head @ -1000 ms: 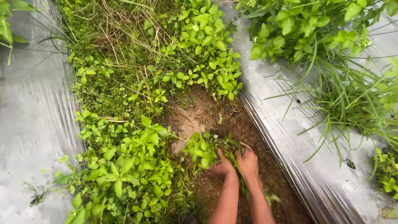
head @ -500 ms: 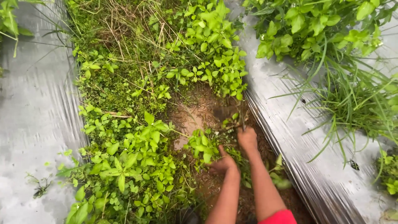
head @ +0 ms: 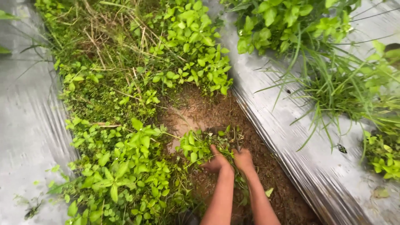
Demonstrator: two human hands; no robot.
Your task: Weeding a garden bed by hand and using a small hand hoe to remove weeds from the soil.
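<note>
Both hands work low in the furrow between two sheets of silver plastic mulch (head: 287,137). The left hand (head: 216,161) is closed around a clump of small leafy weeds (head: 196,148), which sits at the edge of the bare brown soil (head: 216,114), just right of the thick green weed bed (head: 125,166). The right hand (head: 243,158) touches the left one and is curled shut close to the ground; it may grip a thin dark tool or stem, but I cannot tell which. To pull such a clump cleanly, it seems best to grip low by the roots, keep the fingers tight, and draw straight up so the stems do not snap. No basket, bucket or other container shows anywhere in view, so nothing can be said of contents. Tall grass (head: 333,91) and leafy plants (head: 287,21) grow through the mulch on the right
</note>
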